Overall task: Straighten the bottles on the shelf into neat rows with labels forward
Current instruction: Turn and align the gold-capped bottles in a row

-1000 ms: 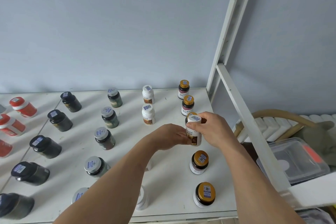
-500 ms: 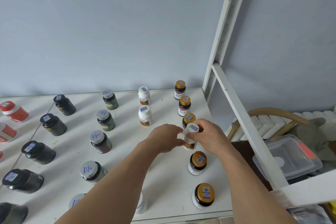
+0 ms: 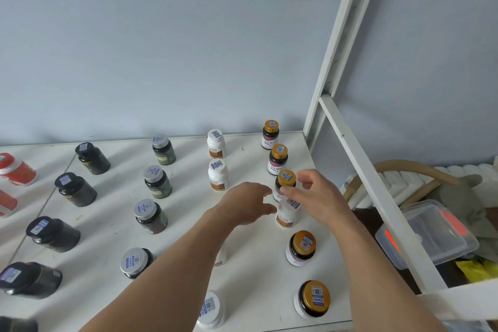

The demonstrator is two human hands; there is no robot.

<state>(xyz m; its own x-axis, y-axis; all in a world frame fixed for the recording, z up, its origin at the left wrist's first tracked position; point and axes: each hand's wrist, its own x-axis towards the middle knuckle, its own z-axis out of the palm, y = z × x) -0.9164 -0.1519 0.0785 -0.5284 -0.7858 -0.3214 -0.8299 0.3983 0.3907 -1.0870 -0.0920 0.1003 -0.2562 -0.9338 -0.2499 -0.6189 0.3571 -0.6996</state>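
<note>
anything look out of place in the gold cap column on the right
Yes. A white bottle stands in the gold-capped column, between the third gold-capped bottle and the fourth, while the other white bottles form the column to its left. Both hands, left and right, are beside it.

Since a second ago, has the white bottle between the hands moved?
Yes. The white bottle now stands on the shelf in the gold-cap column, below the third gold-capped bottle; earlier it overlapped that cap, held higher.

Bottles stand in rows on the shelf (image 3: 253, 272). One bottle (image 3: 287, 213) stands between the left hand (image 3: 242, 206) and the right hand (image 3: 320, 197). A box (image 3: 431, 234) sits right of the shelf, past the post (image 3: 377, 191).
</note>
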